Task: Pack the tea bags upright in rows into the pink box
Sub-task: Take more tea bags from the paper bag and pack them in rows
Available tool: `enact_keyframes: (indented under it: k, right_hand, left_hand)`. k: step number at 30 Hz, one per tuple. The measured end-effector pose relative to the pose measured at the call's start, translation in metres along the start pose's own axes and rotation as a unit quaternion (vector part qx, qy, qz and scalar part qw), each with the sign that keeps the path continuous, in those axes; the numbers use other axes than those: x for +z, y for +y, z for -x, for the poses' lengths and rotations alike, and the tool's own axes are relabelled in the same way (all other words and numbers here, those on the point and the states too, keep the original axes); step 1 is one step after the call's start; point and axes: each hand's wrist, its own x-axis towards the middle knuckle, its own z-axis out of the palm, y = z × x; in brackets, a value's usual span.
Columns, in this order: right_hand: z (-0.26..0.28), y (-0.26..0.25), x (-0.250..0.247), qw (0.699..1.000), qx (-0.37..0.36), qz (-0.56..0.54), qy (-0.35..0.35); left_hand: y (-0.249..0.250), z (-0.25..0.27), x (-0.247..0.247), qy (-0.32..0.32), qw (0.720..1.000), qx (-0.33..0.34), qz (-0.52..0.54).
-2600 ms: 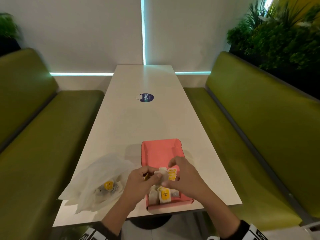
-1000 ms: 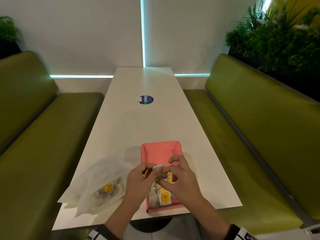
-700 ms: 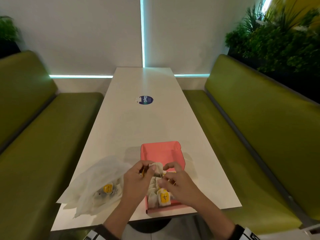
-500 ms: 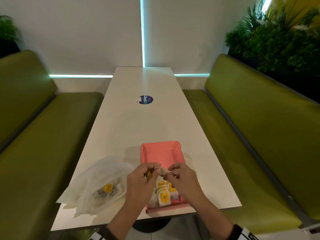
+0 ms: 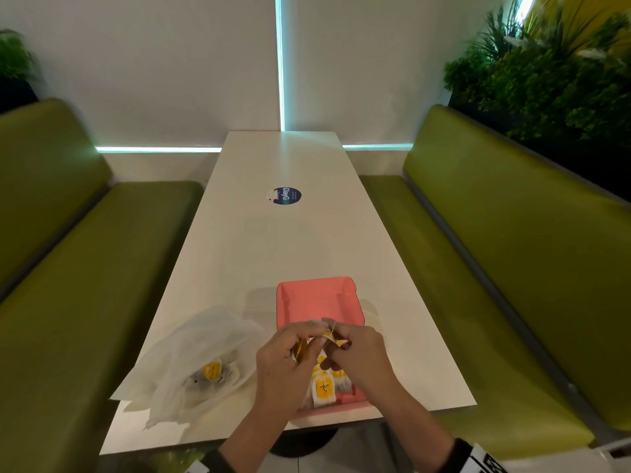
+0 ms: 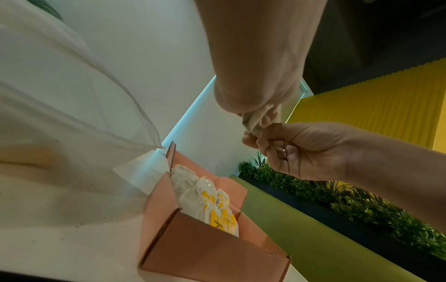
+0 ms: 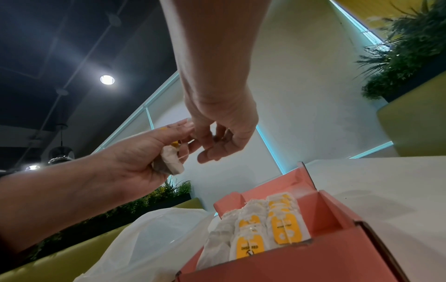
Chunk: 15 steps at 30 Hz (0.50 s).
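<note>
While both hands hover just above the near half of the box (image 5: 309, 302), the step in hand looks like readying one more tea bag (image 7: 170, 159) before it goes in. The left hand (image 7: 135, 160) curls round that bag, holding it against palm and fingers. The right hand (image 7: 223, 131) has its fingertips at the bag's string and yellow tag (image 5: 330, 335), thumb and forefinger apparently pinching there; the exact contact is too small to be sure of, and its other fingers hang loosely curled. The bag hangs clear of the box, not yet touching the ones inside.

Inside the box, packed bags (image 7: 267, 227) stand upright in rows at the near end, yellow tags facing the near wall, two tagged rows plus a paler row on the box's left side. The far half of the box shows bare pink floor. Left of the box on the surface (image 5: 273, 240) lies a plastic bag (image 5: 201, 356) with at least one more tea bag (image 5: 212, 370) inside, so the task is judged partly done.

The next move probably calls for tidying the string against the bag, then turning it upright with the tag toward the near wall and lowering it just behind the last bag of a row. It will need a light touch: the standing bags are soft and could tip into the box's empty far half if nudged.
</note>
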Motion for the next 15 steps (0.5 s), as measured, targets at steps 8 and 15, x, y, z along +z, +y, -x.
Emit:
enact_keyframes:
  k: [8, 15]
  right_hand:
    - [-0.0027, 0.0005, -0.0058, 0.998, 0.014, -0.062, -0.003]
    - [-0.0007, 0.0032, -0.0083, 0.995, -0.009, -0.098, -0.025]
  left_hand:
    - [0.0016, -0.0017, -0.002, 0.029, 0.991, -0.108, 0.069]
    - [0.0048, -0.0043, -0.003, 0.022, 0.989, -0.112, 0.096]
